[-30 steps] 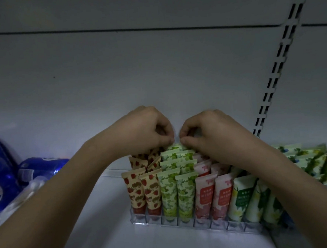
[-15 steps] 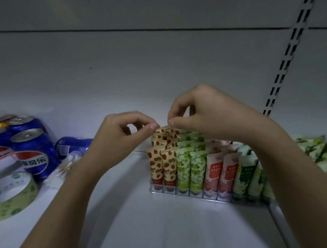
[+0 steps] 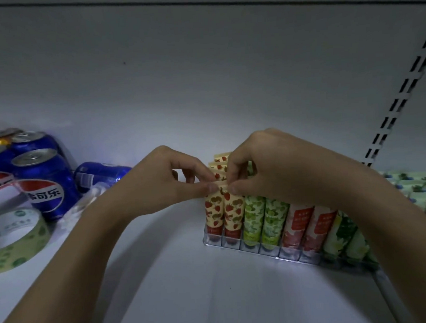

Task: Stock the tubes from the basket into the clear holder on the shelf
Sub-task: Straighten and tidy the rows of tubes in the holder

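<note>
A clear holder [image 3: 259,249] stands on the white shelf, right of centre, packed with upright tubes in rows. Its front row runs from two strawberry-print tubes [image 3: 223,212] on the left through green-print tubes [image 3: 264,218] and pink tubes [image 3: 307,224] to white-and-green tubes [image 3: 346,238] on the right. My left hand [image 3: 168,181] pinches the top edge of the front left strawberry tube. My right hand [image 3: 269,168] pinches the top of the strawberry tube beside it. More strawberry tubes show behind my fingers. No basket is in view.
Blue Pepsi cans [image 3: 42,179] stand at the left, one can [image 3: 100,173] lying on its side behind them. A green tape roll [image 3: 14,238] lies at the front left. More green-print tubes [image 3: 418,188] lie at the far right. A slotted shelf upright [image 3: 400,95] runs up the back wall.
Both hands came down from the back rows to the front left strawberry tubes and now pinch their tops. The view has shifted left, showing more cans and the tape roll.
</note>
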The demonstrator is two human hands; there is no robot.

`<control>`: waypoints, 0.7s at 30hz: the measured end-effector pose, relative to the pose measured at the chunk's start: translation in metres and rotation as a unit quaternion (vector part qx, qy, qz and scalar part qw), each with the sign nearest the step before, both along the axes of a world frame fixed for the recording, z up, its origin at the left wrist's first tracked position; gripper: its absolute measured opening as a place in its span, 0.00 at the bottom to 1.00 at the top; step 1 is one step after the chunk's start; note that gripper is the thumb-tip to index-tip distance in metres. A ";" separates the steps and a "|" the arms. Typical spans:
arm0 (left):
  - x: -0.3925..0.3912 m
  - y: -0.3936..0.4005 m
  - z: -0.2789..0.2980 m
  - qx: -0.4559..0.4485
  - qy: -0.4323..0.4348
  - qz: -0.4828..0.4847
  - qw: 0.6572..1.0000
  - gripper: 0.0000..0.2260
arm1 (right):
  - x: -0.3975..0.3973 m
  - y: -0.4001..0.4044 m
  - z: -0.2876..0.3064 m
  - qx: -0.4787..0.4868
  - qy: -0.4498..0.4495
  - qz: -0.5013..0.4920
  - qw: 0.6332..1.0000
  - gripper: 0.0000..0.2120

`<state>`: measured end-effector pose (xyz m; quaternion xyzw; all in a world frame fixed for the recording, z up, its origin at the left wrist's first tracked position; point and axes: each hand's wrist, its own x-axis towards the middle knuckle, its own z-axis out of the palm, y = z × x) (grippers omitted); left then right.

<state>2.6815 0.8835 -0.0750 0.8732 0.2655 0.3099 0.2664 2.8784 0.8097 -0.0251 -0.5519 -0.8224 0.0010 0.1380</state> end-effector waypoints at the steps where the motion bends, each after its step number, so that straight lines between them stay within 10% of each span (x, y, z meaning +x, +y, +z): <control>1: 0.000 0.000 0.000 -0.002 -0.001 -0.003 1.000 0.08 | 0.000 0.000 0.000 0.001 0.003 -0.001 1.000 0.05; 21: 0.006 0.010 -0.010 -0.024 -0.071 0.061 0.995 0.08 | 0.018 0.014 0.001 -0.025 0.029 -0.018 0.999 0.03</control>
